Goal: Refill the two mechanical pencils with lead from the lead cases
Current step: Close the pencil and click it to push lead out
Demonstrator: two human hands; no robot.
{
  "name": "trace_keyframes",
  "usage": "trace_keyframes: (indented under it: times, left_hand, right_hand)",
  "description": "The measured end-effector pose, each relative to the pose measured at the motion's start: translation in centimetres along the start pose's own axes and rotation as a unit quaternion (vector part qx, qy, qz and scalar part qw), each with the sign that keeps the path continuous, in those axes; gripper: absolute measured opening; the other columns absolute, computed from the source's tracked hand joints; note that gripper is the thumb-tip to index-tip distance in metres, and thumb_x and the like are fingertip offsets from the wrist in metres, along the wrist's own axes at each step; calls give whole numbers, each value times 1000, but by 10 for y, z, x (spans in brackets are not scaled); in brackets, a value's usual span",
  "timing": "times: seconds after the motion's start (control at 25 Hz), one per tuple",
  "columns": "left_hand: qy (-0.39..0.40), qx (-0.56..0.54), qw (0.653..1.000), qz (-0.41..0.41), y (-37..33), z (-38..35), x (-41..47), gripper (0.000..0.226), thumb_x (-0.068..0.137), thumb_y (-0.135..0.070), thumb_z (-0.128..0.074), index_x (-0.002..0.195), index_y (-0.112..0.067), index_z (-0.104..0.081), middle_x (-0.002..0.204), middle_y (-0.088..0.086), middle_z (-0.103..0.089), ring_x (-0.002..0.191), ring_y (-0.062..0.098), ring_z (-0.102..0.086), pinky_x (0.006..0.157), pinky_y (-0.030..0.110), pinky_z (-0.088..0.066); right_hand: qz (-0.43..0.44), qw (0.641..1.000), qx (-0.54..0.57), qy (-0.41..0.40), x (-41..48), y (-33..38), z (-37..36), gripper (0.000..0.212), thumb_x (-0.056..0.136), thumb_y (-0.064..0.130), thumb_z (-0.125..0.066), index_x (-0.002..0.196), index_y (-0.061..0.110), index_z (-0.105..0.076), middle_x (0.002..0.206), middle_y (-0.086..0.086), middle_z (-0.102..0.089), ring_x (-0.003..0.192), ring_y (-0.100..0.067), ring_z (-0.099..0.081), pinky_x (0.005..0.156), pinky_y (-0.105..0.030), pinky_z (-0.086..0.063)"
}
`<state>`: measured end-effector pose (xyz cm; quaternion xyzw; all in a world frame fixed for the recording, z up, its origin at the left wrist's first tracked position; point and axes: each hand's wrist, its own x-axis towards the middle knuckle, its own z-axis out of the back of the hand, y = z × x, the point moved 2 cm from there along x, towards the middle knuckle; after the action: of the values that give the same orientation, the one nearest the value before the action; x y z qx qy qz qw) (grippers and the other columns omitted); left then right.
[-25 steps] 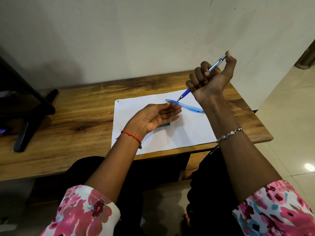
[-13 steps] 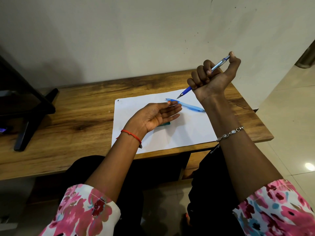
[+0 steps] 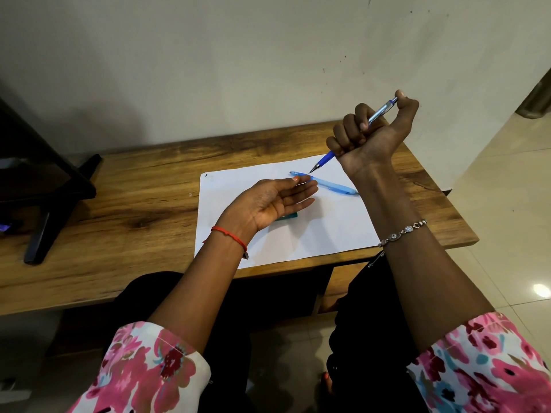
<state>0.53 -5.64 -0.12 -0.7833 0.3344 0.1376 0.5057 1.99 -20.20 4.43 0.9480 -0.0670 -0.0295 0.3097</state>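
My right hand point(image 3: 368, 135) is raised above the table's right side in a fist around a dark blue mechanical pencil point(image 3: 326, 158). Its tip points down-left and my thumb sits on its top button. A second, light blue mechanical pencil point(image 3: 334, 184) lies on the white paper point(image 3: 313, 231) just below that tip. My left hand point(image 3: 271, 201) hovers palm-up over the paper with fingers stretched out, holding nothing I can see. A teal lead case point(image 3: 287, 216) peeks out from under my left hand; most of it is hidden.
The paper lies on a wooden table point(image 3: 134, 204) against a pale wall. A black stand point(image 3: 44, 186) occupies the table's left end. Tiled floor runs along the right of the table.
My right hand has drifted slightly to the right with the dark blue pencil, then its tip dipped back toward the light blue pencil. My left hand has stayed put.
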Motion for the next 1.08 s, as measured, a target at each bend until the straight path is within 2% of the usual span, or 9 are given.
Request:
trace_keyframes:
  times: [0.16,0.32,0.52,0.68,1.08]
  left_hand:
    - [-2,1,1000,2,1,-1,1,22,94,-4,-43,90,1,-63,77,11,-73,97,23,-63,86,35,-51]
    - [-6,3,1000,1,1,-1,0,22,94,-3,-43,89,1,-63,77,12,-72,98,24,-63,86,35,-51]
    - [-9,1,1000,7,0,-3,0,20,94,-3,-43,90,1,-63,94,13,-70,99,24,-62,89,36,-50]
    - [-7,1,1000,8,1,-2,0,20,93,-3,-44,91,2,-63,82,13,-72,98,24,-63,87,35,-51]
    - [2,3,1000,4,2,-3,-2,19,94,-2,-42,95,1,-62,93,13,-67,101,23,-61,88,35,-50]
  right_hand:
    - [5,1000,2,0,0,1,1,64,87,60,-24,43,13,-28,37,3,-13,39,-13,-6,43,-17,-13]
    - [6,1000,10,-4,0,2,0,61,86,55,-23,42,13,-27,36,4,-13,34,-12,-9,41,-15,-14]
    - [10,1000,12,-10,1,3,0,63,86,58,-23,42,14,-27,36,4,-12,35,-12,-9,41,-16,-13]
    - [10,1000,15,-8,0,3,0,62,86,55,-23,41,13,-28,36,4,-13,34,-12,-9,42,-15,-14]
    - [8,1000,13,-11,-1,3,0,60,86,56,-23,43,13,-26,37,4,-11,35,-12,-9,41,-15,-15]
